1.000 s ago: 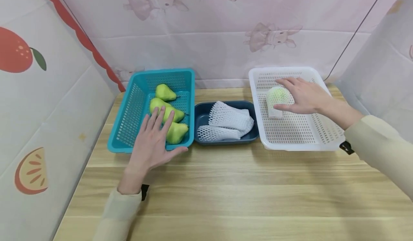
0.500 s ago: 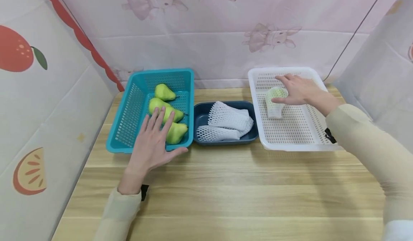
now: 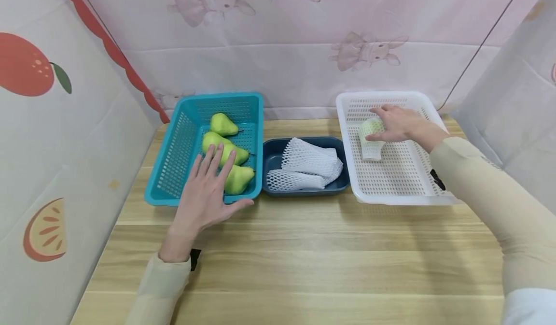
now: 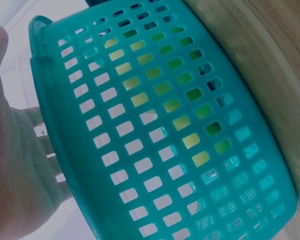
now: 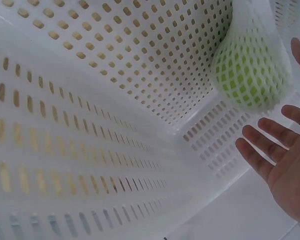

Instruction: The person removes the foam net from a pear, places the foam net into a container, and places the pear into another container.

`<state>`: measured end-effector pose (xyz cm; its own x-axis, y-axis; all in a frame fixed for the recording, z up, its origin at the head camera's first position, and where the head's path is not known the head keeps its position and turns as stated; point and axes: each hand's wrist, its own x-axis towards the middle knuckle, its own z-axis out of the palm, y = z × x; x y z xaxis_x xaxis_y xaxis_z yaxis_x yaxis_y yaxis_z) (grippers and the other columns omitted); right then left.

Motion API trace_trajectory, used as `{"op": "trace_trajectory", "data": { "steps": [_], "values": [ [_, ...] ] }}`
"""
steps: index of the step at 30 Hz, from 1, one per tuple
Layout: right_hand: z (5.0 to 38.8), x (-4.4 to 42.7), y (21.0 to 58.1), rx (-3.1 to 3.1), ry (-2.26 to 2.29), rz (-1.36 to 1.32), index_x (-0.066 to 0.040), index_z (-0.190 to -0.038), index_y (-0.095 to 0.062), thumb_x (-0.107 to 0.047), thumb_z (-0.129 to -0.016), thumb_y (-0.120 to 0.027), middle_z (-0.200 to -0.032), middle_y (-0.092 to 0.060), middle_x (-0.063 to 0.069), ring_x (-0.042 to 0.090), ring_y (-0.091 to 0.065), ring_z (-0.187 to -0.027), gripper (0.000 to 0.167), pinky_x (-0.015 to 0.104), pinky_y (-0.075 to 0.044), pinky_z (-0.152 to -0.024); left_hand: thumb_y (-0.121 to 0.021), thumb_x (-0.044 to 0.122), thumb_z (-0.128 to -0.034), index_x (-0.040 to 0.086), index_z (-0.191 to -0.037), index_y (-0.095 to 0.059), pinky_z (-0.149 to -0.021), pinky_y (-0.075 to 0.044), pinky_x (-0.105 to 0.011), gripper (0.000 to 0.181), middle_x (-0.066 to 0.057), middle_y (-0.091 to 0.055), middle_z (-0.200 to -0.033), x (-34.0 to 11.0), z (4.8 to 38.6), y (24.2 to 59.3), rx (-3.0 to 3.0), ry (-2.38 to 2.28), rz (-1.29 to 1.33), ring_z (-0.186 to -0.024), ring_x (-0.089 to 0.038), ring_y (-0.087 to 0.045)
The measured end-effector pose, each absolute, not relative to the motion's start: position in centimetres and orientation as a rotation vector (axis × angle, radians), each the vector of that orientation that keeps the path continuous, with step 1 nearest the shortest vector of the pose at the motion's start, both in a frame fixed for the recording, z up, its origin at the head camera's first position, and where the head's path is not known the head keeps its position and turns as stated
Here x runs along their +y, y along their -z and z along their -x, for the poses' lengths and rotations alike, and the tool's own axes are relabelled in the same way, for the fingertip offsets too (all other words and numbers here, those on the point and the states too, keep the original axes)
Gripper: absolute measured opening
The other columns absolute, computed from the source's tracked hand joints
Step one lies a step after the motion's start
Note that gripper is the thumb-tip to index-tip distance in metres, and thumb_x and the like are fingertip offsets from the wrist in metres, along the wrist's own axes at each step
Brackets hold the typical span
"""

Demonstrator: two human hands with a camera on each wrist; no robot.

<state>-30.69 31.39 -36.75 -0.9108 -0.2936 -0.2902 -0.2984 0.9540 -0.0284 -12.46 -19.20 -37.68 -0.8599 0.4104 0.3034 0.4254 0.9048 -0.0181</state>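
Note:
Fingers spread, my left hand [image 3: 202,197] hovers over the front edge of the teal basket [image 3: 162,170], in front of the pears. Three green pears [image 3: 223,124] lie in that basket, the nearest ones partly behind the fingers. On the right, a pear in a white foam net [image 3: 371,147] lies in the white basket [image 3: 391,200]. Above it is my right hand [image 3: 399,123], fingers and thumb apart and holding nothing. The right wrist view shows a gap between the netted pear [image 5: 250,75] and the fingers [image 5: 265,145].
Between the two baskets stands a dark blue tray [image 3: 271,158] holding several white foam nets [image 3: 308,158]. All three containers sit on a wooden table [image 3: 312,247]. Printed cloth walls [image 3: 286,74] rise at the back and sides.
My right hand has shifted slightly left over the white basket, and its forearm has swung inward. My left hand and the pears keep their places.

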Motion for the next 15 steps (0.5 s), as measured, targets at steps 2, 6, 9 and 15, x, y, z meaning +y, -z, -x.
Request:
{"op": "trace_trajectory", "data": {
  "steps": [2, 6, 9, 15],
  "values": [
    [30.8, 31.4, 37.0, 2.811, -0.024, 0.436, -0.007, -0.166, -0.025, -0.072, -0.094, -0.06, -0.166, -0.028, 0.037, 0.059, -0.037, -0.147, 0.103, 0.075, -0.039, -0.115, -0.007, 0.102, -0.0791, 0.013, -0.167, -0.031, -0.13, -0.026, -0.065, 0.127, -0.022, -0.031, -0.172, -19.2, 12.5, 37.7, -2.767, 0.077, 0.62, -0.162, -0.044, -0.024],
    [31.0, 31.8, 37.4, 2.814, -0.025, 0.464, -0.007, -0.166, -0.026, -0.076, -0.094, -0.056, -0.166, -0.029, 0.036, 0.059, -0.037, -0.148, 0.104, 0.075, -0.039, -0.115, -0.007, 0.102, -0.0793, 0.014, -0.167, -0.031, -0.13, -0.027, -0.065, 0.127, -0.022, -0.03, -0.173, -19.3, 12.5, 37.8, -2.768, 0.08, 0.618, -0.163, -0.043, -0.024],
    [31.0, 32.3, 37.7, 2.83, -0.027, 0.499, -0.007, -0.166, -0.027, -0.077, -0.094, -0.055, -0.164, -0.032, 0.036, 0.059, -0.038, -0.147, 0.105, 0.075, -0.04, -0.113, -0.007, 0.102, -0.0797, 0.013, -0.167, -0.03, -0.13, -0.026, -0.065, 0.126, -0.022, -0.03, -0.173, -19.3, 12.5, 37.8, -2.765, 0.079, 0.622, -0.163, -0.043, -0.023],
    [30.7, 33.3, 38.5, 2.828, -0.053, 0.523, -0.004, -0.165, -0.027, -0.078, -0.092, -0.056, -0.164, -0.032, 0.036, 0.059, -0.037, -0.148, 0.108, 0.076, -0.04, -0.113, -0.007, 0.102, -0.0799, 0.012, -0.166, -0.032, -0.13, -0.027, -0.065, 0.127, -0.023, -0.031, -0.172, -19.4, 12.6, 37.8, -2.753, 0.08, 0.626, -0.163, -0.043, -0.025]
  ]
}}
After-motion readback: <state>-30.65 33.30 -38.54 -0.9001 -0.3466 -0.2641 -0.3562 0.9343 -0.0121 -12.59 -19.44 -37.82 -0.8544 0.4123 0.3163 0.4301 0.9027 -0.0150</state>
